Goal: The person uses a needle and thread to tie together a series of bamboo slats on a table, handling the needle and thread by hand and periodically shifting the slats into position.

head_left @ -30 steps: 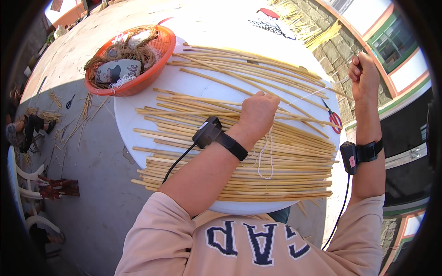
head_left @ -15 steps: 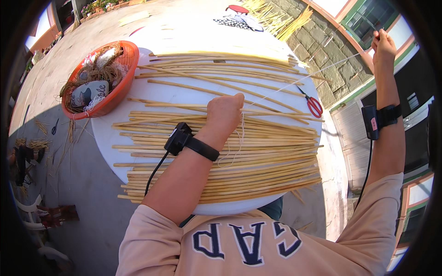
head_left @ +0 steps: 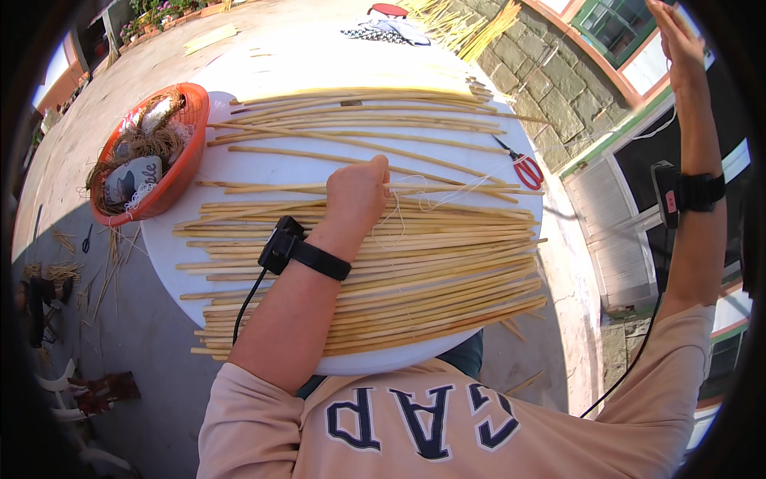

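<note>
My left hand [head_left: 355, 191] is closed over the middle of a round white table [head_left: 163, 267], holding thin white string [head_left: 443, 195] above pale straight sticks [head_left: 383, 307]; whether it also grips a stick is hidden. Loose loops of string hang beside it. My right hand [head_left: 678, 48] is raised high at the far right, fingers stretched out, with string trailing just below it. Red-handled scissors [head_left: 527, 172] lie at the table's right side. An orange plastic basket [head_left: 183, 168] on the left holds tangled fibre, string and a printed bag.
A person's dark-clad legs [head_left: 40, 303] show at the far left, near white chairs [head_left: 60, 383] and scattered straw [head_left: 60, 271]. Yellow straw [head_left: 495, 28] and a patterned cloth [head_left: 375, 32] are beyond the table. A stone-based building wall [head_left: 542, 96] runs along the right.
My right hand has risen and moved rightward, its fingers straightening, and the string, taut before, now hangs slacker with loops. My left hand stays closed as the view shifts.
</note>
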Available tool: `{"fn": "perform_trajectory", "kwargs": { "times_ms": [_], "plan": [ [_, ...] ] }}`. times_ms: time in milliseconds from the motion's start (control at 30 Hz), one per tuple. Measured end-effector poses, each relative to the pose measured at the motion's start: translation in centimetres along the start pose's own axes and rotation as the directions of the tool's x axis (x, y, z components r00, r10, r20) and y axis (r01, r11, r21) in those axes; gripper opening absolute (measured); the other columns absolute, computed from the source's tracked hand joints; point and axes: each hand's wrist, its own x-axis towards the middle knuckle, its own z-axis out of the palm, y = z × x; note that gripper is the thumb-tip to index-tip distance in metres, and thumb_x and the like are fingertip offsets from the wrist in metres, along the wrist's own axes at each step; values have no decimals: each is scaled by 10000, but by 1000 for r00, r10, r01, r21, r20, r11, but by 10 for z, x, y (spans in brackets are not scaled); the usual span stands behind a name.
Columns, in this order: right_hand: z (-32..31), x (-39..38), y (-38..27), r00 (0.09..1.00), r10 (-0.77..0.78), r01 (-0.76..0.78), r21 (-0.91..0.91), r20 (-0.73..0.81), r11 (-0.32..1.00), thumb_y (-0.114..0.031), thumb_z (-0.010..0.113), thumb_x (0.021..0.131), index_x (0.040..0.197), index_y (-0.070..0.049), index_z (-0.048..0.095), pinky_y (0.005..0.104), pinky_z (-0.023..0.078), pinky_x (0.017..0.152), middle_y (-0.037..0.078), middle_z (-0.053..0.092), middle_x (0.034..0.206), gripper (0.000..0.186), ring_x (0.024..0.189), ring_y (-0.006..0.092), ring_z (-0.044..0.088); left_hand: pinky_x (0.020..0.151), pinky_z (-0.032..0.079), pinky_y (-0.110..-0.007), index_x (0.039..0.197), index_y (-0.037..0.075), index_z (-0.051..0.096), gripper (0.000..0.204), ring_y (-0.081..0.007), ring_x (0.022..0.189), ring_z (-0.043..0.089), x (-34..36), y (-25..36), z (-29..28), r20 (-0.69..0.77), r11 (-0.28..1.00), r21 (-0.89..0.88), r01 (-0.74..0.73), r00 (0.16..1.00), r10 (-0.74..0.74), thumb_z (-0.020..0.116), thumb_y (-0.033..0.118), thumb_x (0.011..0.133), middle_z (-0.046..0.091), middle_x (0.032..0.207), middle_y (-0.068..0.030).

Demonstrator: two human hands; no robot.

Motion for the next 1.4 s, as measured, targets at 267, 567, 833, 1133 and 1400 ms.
{"fn": "perform_trajectory", "kwargs": {
  "times_ms": [267, 567, 833, 1133, 1400],
  "plan": [
    [193, -226, -9, 288, 45, -379, 71, 956, 923, -282, 801, 686, 901, -33, 697, 316, 449, 688, 81, 646, 795, 346, 751, 161, 577, 631, 486, -426, 793, 92, 581, 164, -322, 718, 629, 0, -1, 1, 4, 1000, -8, -8, 1000, 8, 721, 130, 717, 636, 693, -101],
    [208, -239, -21, 613, -79, -140, 206, 786, 969, -162, 706, 753, 777, -30, 647, 344, 465, 587, 95, 620, 668, 146, 599, 203, 585, 643, 487, -421, 786, 76, 582, 172, -324, 729, 628, -1, -1, 0, 16, 999, -44, -8, 1000, 9, 729, 120, 709, 635, 704, -119],
    [158, -147, -9, 974, -220, 226, 198, -52, 954, -127, 694, 810, 788, -60, 643, 215, 403, 509, 6, 572, 600, 88, 524, 58, 486, 659, 490, -427, 779, 71, 610, 146, -333, 738, 629, -1, 1, -1, 62, 998, -50, 23, 998, -20, 732, 114, 711, 645, 717, -129],
    [102, -86, -22, 946, -311, 319, 109, -87, 941, -48, 639, 822, 772, -46, 599, 199, 288, 454, -70, 447, 586, 64, 515, 14, 382, 674, 493, -419, 780, 59, 615, 161, -325, 779, 628, -1, -1, 0, 108, 1000, 6, 9, 994, -9, 740, 108, 692, 652, 741, -123],
    [57, -71, -20, 943, -249, 226, 124, 220, 966, -142, 668, 887, 911, -36, 675, 135, 359, 614, -84, 565, 763, 109, 704, -23, 468, 670, 490, -426, 788, 52, 607, 158, -336, 769, 624, -1, -4, -1, 80, 998, -67, -20, 996, 26, 731, 111, 710, 650, 744, -132]
  ]
}}
